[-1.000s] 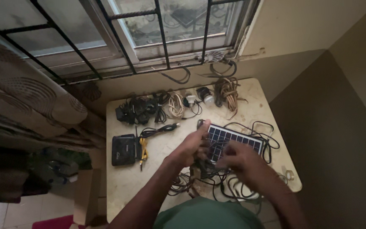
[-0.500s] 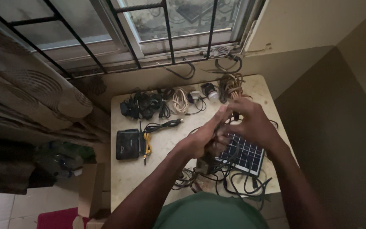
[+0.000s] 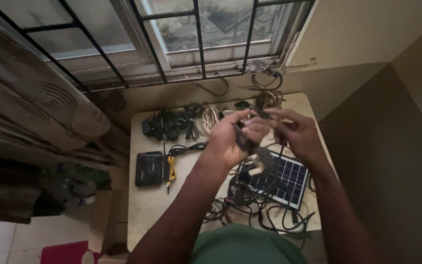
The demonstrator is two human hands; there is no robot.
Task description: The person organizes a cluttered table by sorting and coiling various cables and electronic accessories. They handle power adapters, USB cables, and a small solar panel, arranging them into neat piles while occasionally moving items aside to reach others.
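Both my hands are raised above a small pale table (image 3: 152, 210). My left hand (image 3: 228, 139) grips a black cable that ends in a grey plug (image 3: 260, 164) with pale pins, hanging just below the hand. My right hand (image 3: 294, 134) pinches the same cable's upper part between its fingers, close to the left hand. Under them lies a small dark solar panel (image 3: 286, 178) on a tangle of black cables (image 3: 242, 200).
A black box-shaped device (image 3: 148, 168) with a yellow cable (image 3: 171, 168) beside it lies at the table's left. Bundles of coiled cables (image 3: 172, 122) line the far edge. A barred window (image 3: 196, 39) is behind, a curtain (image 3: 30, 107) on the left, a wall on the right.
My hands have lifted the cable and its plug off the pile and drawn it higher. The solar panel, covered by my hands before, now shows beneath them.
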